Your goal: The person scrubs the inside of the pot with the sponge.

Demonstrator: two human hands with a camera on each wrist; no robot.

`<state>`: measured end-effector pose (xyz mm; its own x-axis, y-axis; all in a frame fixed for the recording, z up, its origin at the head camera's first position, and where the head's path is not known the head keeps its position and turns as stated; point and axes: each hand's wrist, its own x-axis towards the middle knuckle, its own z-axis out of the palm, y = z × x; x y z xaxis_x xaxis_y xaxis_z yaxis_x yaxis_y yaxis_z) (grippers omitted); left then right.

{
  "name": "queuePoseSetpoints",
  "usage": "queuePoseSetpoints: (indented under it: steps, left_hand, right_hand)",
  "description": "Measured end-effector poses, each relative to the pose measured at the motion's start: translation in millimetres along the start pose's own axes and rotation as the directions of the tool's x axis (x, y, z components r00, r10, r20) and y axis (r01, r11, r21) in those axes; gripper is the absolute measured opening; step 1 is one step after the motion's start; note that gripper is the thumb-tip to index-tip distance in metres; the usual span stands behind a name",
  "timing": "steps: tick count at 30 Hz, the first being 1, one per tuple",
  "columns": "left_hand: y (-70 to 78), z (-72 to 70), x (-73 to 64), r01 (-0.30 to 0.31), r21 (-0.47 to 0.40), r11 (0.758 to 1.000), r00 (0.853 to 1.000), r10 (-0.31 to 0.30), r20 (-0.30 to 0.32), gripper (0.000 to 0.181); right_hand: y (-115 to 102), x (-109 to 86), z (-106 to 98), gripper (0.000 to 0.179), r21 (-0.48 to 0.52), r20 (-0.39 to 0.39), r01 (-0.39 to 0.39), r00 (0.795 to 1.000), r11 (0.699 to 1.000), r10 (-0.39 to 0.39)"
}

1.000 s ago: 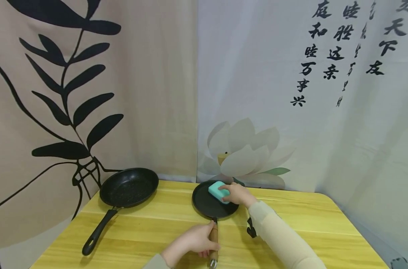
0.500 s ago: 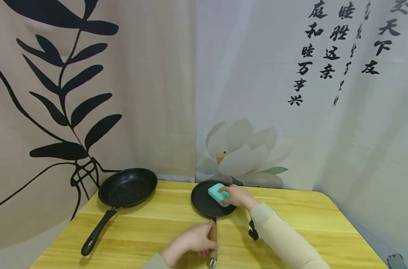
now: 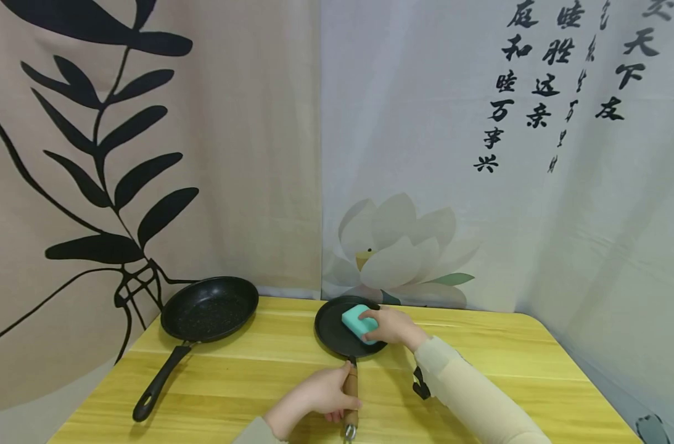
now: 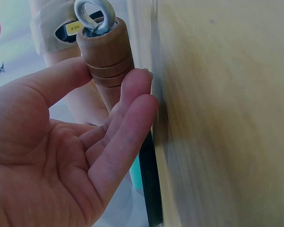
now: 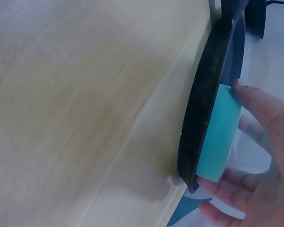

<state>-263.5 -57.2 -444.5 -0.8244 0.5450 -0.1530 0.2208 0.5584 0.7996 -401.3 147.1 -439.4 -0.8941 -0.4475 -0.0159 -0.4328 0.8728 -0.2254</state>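
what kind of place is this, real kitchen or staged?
Probably a staged indoor workspace: printed cloth hangs right behind a wooden table, where a large pan and a small pan suggest kitchen work.

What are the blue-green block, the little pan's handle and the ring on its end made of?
Block: maybe foam sponge; it's matte and evenly coloured, so I can't be sure. Handle: probably wood, smooth and brown with grooves. Ring: likely metal, silvery and shiny.
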Motion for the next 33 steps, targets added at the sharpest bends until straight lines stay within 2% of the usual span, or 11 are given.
queuePoseSetpoints:
  steps: [23,33]
  left_hand:
    - [-0.8,3.1,1.1,0.002,0.002,1.000,1.000,-0.002,-0.016,0.082]
    - [-1.4,4.8,2.4,0.004,-0.004,1.000,1.000,-0.004,-0.017,0.082]
  right_hand:
    - [-6,-14.5,2,0.050,-0.028,0.009,0.076,0.997,0.997,-0.076]
    - [-10,-17.9,1,0.050,0.005,0.013,0.115,0.993,0.993,-0.115]
